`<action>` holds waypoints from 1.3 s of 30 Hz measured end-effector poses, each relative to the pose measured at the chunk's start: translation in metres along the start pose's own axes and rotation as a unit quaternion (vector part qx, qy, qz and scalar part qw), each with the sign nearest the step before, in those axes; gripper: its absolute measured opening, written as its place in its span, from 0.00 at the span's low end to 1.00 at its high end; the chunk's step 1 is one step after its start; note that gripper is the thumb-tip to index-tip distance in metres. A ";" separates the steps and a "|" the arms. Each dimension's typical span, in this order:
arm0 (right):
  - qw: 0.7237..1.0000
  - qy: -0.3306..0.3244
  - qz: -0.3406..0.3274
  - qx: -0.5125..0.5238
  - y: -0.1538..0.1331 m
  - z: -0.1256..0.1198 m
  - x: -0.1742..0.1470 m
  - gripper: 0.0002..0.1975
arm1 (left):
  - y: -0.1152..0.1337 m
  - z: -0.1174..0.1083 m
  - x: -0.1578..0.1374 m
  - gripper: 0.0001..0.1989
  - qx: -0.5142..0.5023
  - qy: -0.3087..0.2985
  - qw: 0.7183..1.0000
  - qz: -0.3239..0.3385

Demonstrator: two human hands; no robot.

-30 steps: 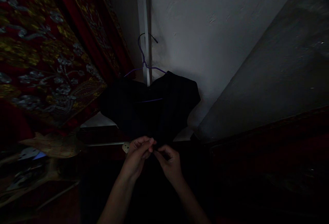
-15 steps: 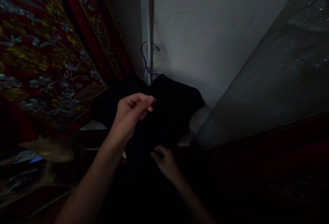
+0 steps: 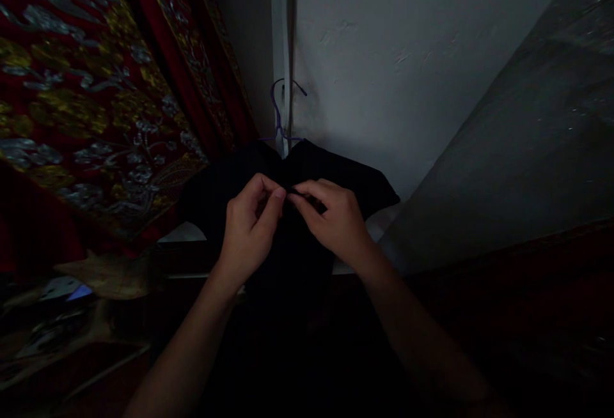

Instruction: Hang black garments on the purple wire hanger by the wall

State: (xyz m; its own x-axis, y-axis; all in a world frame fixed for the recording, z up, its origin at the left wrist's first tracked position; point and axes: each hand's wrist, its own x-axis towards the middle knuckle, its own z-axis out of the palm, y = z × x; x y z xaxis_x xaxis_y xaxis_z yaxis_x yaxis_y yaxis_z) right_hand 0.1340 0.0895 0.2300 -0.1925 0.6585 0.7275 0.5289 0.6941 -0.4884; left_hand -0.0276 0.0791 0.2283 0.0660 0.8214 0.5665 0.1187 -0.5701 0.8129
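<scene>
A dark short-sleeved shirt (image 3: 336,165) hangs on a thin purple hanger (image 3: 277,111), its V-shaped neck opening facing me. Just below the neck, my left hand (image 3: 249,223) pinches the front of the shirt between thumb and forefinger. My right hand (image 3: 336,216) pinches the cloth right beside it, fingertips almost meeting the left ones. The room is so dim that any button or small fastening between the fingers cannot be made out. Below my wrists the shirt fades into black.
Behind the hanger runs a narrow vertical strip (image 3: 288,28) along a pale wall (image 3: 407,73). Red cloth with gold and silver decoration (image 3: 77,105) fills the left. A translucent sheet (image 3: 518,149) slants on the right. Mixed items, including a beige pointed object (image 3: 110,275), lie lower left.
My right hand has risen from the lower part of the shirt to meet my left hand below the neck, and now pinches the cloth there. My left hand stays near the same spot.
</scene>
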 end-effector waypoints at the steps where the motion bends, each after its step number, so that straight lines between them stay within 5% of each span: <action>1: 1.000 0.001 -0.013 -0.012 0.000 0.001 0.000 0.05 | -0.001 -0.003 -0.001 0.11 0.014 -0.001 1.000 0.001; 7: 0.995 0.070 -0.072 -0.009 -0.008 0.008 -0.002 0.07 | -0.009 -0.003 -0.004 0.12 -0.045 -0.012 0.999 -0.024; 13: 0.988 0.124 -0.091 0.009 -0.003 0.024 0.001 0.07 | -0.016 0.013 -0.003 0.14 -0.110 0.067 0.991 -0.035; 17: 0.981 0.160 -0.104 0.042 0.000 0.023 0.002 0.07 | -0.028 0.021 0.002 0.11 -0.112 0.033 0.991 -0.062; 23: 0.950 0.298 -0.032 0.086 -0.015 -0.010 0.014 0.06 | -0.078 0.031 -0.030 0.15 -0.045 -0.078 0.979 -0.182; 29: 0.881 0.413 0.064 0.222 0.003 -0.058 0.000 0.05 | -0.100 0.016 -0.064 0.15 -0.021 -0.132 0.962 -0.239; 31: 0.843 0.423 0.126 0.308 0.012 -0.073 -0.015 0.05 | -0.092 0.011 -0.056 0.13 -0.010 -0.094 0.974 -0.204; 35: 0.752 0.389 0.276 0.455 0.015 -0.083 -0.047 0.06 | -0.068 0.013 -0.015 0.20 0.013 0.081 0.993 -0.086; 39: 0.712 0.277 0.335 0.552 0.007 -0.064 -0.079 0.10 | -0.057 0.025 0.037 0.32 0.049 0.191 0.980 0.015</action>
State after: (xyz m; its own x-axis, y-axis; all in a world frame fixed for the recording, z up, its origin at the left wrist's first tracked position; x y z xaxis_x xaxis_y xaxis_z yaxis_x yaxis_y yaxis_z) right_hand 0.2062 0.0240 0.2002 0.3145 0.9458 0.0814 -0.6816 0.2847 -0.6741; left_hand -0.0075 0.1419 0.1998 -0.3036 0.7287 0.6139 0.2179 -0.5741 0.7892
